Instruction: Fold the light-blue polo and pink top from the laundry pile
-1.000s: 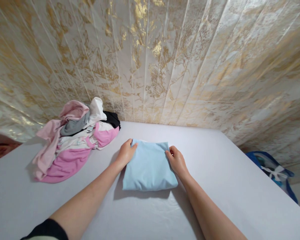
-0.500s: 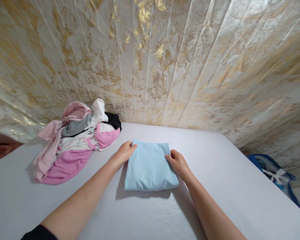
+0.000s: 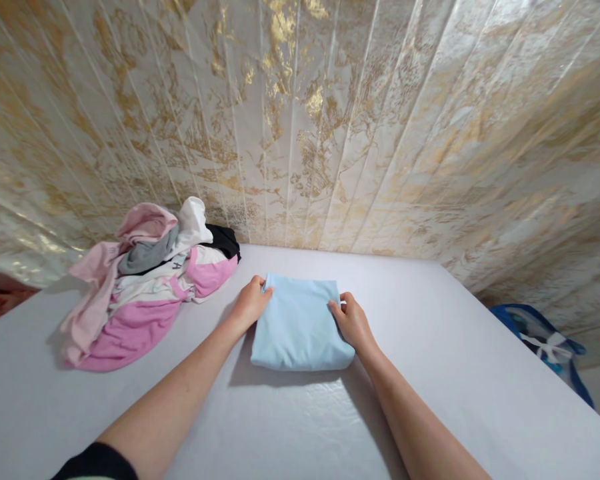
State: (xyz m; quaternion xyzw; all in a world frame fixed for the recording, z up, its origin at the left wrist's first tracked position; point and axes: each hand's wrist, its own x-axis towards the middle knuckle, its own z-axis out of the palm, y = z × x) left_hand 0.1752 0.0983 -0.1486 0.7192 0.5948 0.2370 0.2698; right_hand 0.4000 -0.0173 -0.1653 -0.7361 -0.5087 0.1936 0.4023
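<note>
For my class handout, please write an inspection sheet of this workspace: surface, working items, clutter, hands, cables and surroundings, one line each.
Surface: white table, with faint wrinkles nearer the person than the blue cloth.
Working items: the blue cloth, folded; whether it touches the table is unclear.
Clutter: loose pile of pink, white, grey and black clothes, on the person's left.
Hands: left hand and right hand grip opposite sides of the blue cloth, near its far corners.
Cables: nothing seen.
Surroundings: gold-patterned backdrop behind; blue-edged item, perhaps a bag, past the right edge; reddish item, unclear, past the left.
</note>
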